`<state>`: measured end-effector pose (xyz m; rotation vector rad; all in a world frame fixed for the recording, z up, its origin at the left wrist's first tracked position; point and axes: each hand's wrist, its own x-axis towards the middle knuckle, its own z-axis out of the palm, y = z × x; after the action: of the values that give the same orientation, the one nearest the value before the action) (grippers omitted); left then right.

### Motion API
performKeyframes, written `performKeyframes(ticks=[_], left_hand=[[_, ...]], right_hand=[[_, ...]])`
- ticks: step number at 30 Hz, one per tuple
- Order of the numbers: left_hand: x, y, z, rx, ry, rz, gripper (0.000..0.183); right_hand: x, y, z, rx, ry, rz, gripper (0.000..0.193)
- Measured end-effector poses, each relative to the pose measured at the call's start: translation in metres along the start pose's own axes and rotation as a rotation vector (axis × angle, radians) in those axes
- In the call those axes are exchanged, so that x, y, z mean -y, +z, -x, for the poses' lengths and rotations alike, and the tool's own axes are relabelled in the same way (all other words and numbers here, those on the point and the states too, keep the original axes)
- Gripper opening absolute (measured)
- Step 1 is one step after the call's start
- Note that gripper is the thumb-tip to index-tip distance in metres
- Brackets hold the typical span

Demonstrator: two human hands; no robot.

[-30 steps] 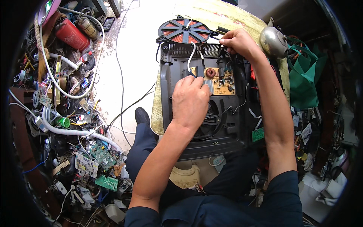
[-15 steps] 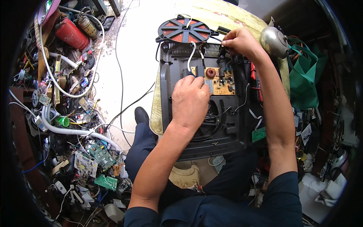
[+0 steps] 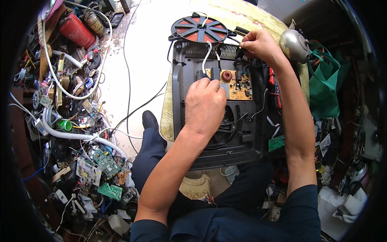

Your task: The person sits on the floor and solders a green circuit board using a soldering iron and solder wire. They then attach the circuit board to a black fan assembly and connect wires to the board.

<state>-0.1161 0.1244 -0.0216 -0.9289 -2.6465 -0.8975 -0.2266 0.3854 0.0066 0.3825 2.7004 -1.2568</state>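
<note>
An opened induction cooker base [image 3: 183, 133], a dark plastic shell, lies before me on the table. My left hand [image 3: 206, 103] is closed at the left edge of its tan circuit board [image 3: 242, 92]; the hand hides what its fingers hold, if anything. A round copper coil [image 3: 198, 30] with black spokes rests across the shell's far edge, and a white sleeved wire [image 3: 206, 56] runs from it toward that hand. At the far right corner my right hand [image 3: 261, 45] pinches a black cable [image 3: 234, 39] between thumb and fingers. Part of the fan [image 3: 227, 125] shows below my left wrist.
The worn wooden table [image 3: 167, 117] carries a metal kettle [image 3: 293, 45] at the far right. Beside it hangs a green bag [image 3: 325, 90]. Loose circuit boards [image 3: 105, 161], hoses and a red cylinder [image 3: 76, 31] crowd the floor to the left. A black cord [image 3: 139, 107] crosses the pale floor.
The view has shifted slightly. Both hands keep nearly the same places and grips over the cooker base.
</note>
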Motion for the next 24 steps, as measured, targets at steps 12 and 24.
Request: performKeyframes(ticks=[12, 24], left_hand=[[-0.001, -0.003, 0.001, -0.008, -0.015, -0.002, 0.014], [-0.003, 0.001, 0.001, -0.107, -0.006, 0.012, 0.002]], right_hand=[[0.016, -0.002, 0.008, 0.053, 0.074, -0.024, 0.013], [0.02, -0.005, 0.015, 0.052, 0.065, 0.219, 0.02]])
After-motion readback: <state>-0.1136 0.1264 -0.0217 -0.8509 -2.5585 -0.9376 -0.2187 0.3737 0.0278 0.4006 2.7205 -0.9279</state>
